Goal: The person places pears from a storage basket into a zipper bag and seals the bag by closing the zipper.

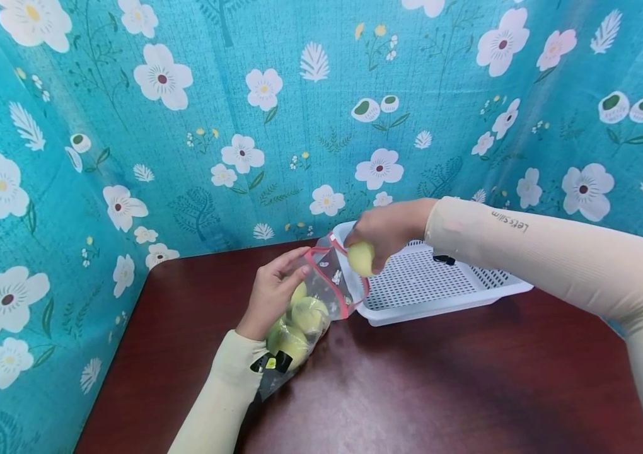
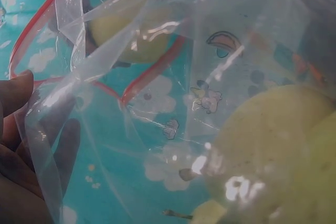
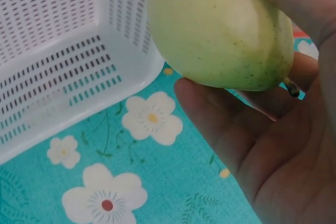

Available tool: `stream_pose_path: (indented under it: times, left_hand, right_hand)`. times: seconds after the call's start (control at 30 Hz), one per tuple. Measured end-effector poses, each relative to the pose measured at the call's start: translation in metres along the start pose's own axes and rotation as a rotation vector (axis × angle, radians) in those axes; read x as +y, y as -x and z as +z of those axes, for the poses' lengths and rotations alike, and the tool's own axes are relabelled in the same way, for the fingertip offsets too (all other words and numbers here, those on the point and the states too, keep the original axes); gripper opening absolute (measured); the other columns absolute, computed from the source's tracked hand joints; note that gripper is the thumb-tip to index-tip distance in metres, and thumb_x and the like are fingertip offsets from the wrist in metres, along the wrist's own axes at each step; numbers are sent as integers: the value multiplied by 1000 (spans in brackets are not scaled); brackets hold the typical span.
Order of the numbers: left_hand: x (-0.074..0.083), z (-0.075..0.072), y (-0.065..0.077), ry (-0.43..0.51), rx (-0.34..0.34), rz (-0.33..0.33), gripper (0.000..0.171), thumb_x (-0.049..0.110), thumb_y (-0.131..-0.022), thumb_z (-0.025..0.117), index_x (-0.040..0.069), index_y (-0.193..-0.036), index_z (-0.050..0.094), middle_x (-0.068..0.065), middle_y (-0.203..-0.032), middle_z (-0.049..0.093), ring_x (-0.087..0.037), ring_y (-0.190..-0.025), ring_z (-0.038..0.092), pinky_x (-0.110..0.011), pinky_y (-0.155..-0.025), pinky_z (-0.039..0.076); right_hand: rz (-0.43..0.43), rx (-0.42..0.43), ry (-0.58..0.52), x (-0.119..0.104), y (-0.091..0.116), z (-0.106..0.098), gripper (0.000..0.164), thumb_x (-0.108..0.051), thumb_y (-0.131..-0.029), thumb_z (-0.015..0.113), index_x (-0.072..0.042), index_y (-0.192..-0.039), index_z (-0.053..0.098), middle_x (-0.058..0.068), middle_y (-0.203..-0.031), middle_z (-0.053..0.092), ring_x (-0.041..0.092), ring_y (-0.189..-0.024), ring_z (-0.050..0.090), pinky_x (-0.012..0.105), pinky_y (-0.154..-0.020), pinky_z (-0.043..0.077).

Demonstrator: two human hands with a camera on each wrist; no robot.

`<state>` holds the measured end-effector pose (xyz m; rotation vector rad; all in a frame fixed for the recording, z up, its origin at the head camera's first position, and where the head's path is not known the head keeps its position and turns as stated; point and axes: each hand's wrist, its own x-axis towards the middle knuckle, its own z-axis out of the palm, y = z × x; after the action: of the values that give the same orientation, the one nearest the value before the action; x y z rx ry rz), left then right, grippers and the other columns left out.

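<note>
My right hand [image 1: 392, 230] grips a yellow-green pear [image 1: 361, 258] at the red-edged mouth of a clear plastic bag [image 1: 327, 280]. In the right wrist view the pear [image 3: 226, 30] shows small dark specks and a short stem, with thumb and fingers around it. My left hand [image 1: 276, 290] pinches the bag's rim on its left side, thumb inward. Several more pears [image 1: 290, 340] lie inside the bag, below and beside this hand. Through the printed plastic, the left wrist view shows large pears [image 2: 273, 145] close up and the held pear [image 2: 134, 32] beyond the opening.
A white perforated plastic basket [image 1: 446, 306] stands on the dark red-brown table [image 1: 412, 391], right behind the bag's mouth and under the right forearm. Blue flowered cloth [image 1: 299, 126] hangs along the back and sides.
</note>
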<state>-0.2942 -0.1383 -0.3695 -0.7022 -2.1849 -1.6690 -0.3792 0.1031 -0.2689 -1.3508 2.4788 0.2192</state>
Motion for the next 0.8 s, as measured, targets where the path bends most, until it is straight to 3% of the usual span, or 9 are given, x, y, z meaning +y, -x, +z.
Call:
stream_pose_path:
  times: [0.37,0.8]
  left_hand:
    - [0,0,0,4,0,-7,34,6,-93,65,-2,-126,63,-13,-119,67,-20,-108,64,-35,-87,52]
    - [1,0,-2,8,8,-2,33,5,-93,65,0,-125,64,-14,-119,67,-21,-109,64,-45,-87,52]
  right_hand:
    - [-2,-9,6,-10,-12,9,57,-37,-75,84,-22,-125,62,-11,-95,62,12,-85,57,29,-72,51]
    - [-26,-15,-89,-16,-23,20,59,-35,-78,82,-18,-130,60,-8,-89,60,10,-80,57,26,-70,50]
